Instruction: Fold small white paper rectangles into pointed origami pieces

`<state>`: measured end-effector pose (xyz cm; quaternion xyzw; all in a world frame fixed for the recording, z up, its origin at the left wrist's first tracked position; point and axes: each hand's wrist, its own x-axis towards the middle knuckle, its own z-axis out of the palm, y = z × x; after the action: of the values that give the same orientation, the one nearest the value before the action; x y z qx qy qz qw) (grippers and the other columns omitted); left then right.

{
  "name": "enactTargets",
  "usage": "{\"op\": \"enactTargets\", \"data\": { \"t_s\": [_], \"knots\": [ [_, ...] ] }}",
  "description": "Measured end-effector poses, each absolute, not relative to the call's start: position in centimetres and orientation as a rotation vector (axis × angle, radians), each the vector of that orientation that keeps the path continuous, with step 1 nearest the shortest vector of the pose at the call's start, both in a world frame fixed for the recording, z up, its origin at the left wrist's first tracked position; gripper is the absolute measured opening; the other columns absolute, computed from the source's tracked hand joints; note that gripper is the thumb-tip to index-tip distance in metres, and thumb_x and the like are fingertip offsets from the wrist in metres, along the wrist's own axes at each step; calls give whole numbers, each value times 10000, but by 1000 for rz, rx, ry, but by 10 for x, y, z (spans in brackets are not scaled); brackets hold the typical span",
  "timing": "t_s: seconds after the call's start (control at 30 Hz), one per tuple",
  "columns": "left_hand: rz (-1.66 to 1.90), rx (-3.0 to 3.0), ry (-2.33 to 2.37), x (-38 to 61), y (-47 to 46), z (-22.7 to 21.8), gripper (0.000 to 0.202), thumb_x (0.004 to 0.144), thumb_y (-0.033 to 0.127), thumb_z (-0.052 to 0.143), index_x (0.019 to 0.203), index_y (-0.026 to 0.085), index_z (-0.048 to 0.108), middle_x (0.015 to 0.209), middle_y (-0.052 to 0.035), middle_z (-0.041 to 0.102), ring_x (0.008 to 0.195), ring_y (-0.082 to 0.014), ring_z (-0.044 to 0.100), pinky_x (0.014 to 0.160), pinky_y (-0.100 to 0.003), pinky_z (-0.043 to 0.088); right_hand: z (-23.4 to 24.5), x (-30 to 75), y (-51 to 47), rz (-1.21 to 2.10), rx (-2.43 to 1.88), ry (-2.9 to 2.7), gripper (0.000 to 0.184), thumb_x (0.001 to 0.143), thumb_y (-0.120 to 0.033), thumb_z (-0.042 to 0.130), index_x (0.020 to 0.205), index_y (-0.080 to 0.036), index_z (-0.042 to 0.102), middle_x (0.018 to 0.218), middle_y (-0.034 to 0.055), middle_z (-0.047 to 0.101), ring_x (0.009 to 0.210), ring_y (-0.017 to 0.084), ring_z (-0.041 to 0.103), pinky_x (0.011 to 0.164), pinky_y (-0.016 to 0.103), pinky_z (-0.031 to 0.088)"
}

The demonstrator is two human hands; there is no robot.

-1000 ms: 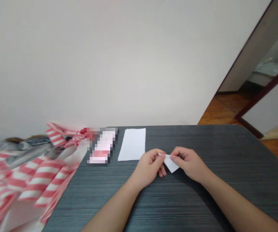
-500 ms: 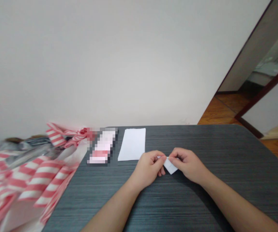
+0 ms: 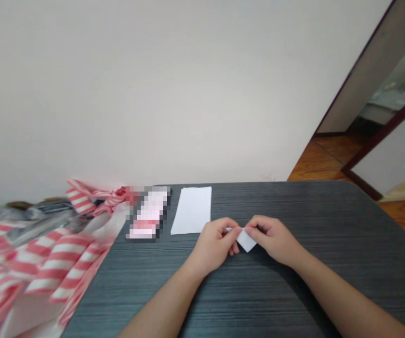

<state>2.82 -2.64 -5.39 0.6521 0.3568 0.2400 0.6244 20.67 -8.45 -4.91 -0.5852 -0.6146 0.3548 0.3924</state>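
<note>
A small folded piece of white paper is held just above the dark grey table. My left hand pinches its left end with thumb and forefinger. My right hand pinches its right end, fingers curled over the top edge. The paper's lower corner points down between the two hands. Part of the paper is hidden by my fingers.
A flat white sheet lies on the table just behind my left hand. Left of it lies a blurred pink and white object. Red and white striped cloth is heaped along the table's left side. A doorway and wooden floor are at right.
Both hands have sunk slightly toward the table with the folded paper, and the paper looks a little smaller between the fingers. Nothing else has moved.
</note>
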Motion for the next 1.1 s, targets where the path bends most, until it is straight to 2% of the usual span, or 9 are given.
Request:
{"op": "enactTargets", "data": {
  "t_s": [0.43,0.77,1.1],
  "knots": [
    [551,1386,821,30,-24,-55,217,852,356,575,836,144,613,492,8,615,400,-92,513,430,-185,409,-52,213,-84,928,-1495,-1528,208,871,-257,547,689,-175,604,624,-15,579,607,138,533,582,240,404],
    [528,1490,841,28,-26,-56,254,863,393,557,865,151,637,492,9,599,423,-101,523,443,-188,405,-47,209,-85,825,-1490,-1590,190,869,-225,553,697,-175,618,673,-2,617,644,144,564,615,239,418],
    [503,1537,818,26,-27,-53,281,864,398,547,784,151,655,498,3,595,438,-101,514,459,-192,398,-45,206,-85,799,-1459,-1633,172,867,-225,566,731,-179,661,709,14,645,673,155,592,643,252,438]
  ]
}}
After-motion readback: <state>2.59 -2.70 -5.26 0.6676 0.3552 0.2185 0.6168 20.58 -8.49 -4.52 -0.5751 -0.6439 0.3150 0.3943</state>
